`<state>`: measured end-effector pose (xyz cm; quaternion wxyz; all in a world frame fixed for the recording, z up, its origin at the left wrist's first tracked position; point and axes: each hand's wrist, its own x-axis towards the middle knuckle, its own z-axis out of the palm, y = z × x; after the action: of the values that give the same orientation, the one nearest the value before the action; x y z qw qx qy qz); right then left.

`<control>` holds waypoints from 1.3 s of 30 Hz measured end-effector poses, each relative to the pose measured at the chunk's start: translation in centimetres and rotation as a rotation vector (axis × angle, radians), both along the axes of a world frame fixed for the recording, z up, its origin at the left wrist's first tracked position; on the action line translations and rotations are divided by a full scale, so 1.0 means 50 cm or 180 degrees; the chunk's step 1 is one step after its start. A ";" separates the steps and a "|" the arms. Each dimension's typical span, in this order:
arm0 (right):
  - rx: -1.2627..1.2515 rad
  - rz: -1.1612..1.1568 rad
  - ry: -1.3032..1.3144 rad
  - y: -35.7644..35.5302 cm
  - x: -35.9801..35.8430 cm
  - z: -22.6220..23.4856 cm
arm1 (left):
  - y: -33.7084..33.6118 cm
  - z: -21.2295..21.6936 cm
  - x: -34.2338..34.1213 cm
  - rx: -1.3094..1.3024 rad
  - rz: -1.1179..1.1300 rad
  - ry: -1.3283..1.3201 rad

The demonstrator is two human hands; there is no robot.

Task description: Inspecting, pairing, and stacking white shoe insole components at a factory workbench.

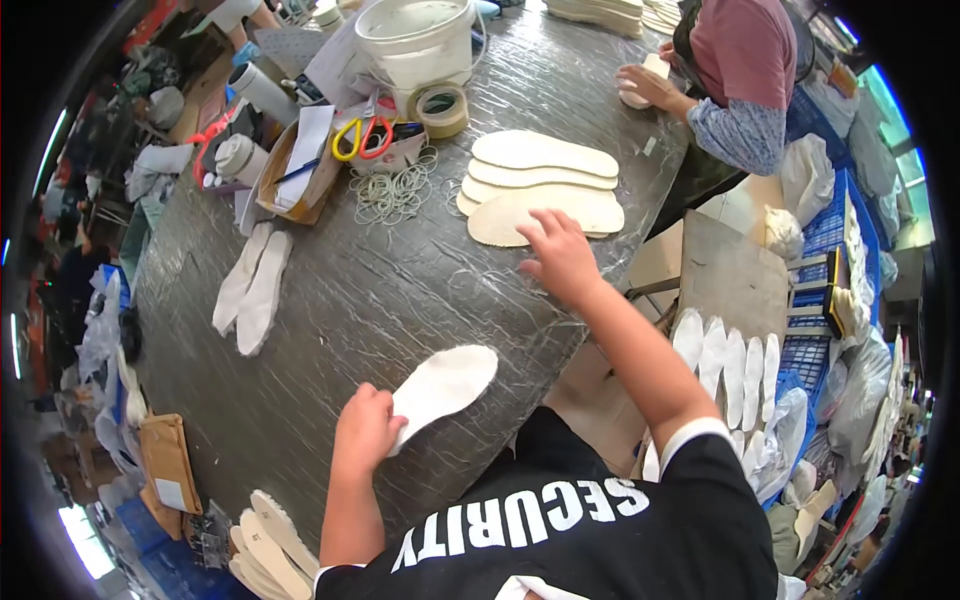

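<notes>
My left hand is closed on the heel end of a white fluffy insole, which lies on the dark table before me, its rounded toe end pointing away to the right. My right hand is stretched out to a pile of cream insoles at the table's right side. Its fingers are apart, with the tips over the edge of the nearest cream insole. Farther left on the table, a pair of white insoles lies side by side, slightly overlapping.
At the back left stand a white bucket, a tape roll, scissors, a cardboard box and rubber bands. Across the table a co-worker handles an insole. More insoles lie on a board at the right.
</notes>
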<state>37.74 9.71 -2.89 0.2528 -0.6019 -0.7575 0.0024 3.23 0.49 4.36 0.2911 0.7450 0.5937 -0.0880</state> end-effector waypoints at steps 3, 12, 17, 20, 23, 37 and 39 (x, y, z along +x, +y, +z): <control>-0.0178 0.0473 -0.0547 0.093 0.012 -0.011 | 0.063 0.018 0.035 -0.0010 -0.0138 0.0533; -0.1066 0.0868 -0.0242 0.127 0.051 -0.031 | 0.136 -0.012 0.139 -0.1772 -0.1284 0.0788; -0.0817 0.0161 0.2538 0.084 0.123 -0.025 | 0.126 0.001 0.158 -0.0786 -0.1406 0.0160; -0.0619 0.0085 0.2878 0.063 0.121 -0.043 | 0.207 -0.012 0.257 0.0796 -0.1100 -0.0938; -0.0007 0.0113 0.2553 0.060 0.106 -0.019 | 0.300 -0.103 0.347 0.1869 -0.1278 -0.0762; 0.1250 -0.0682 0.5176 -0.113 0.136 0.236 | 0.322 -0.032 0.374 0.0168 0.0721 -0.3831; 0.0598 -0.0566 0.5591 -0.141 0.043 0.237 | 0.253 0.014 0.332 0.0716 -0.1095 -0.3716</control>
<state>39.88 2.64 8.93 0.7905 -0.4162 -0.2374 0.3816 19.81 13.15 5.07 0.4692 0.7815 0.2135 0.3516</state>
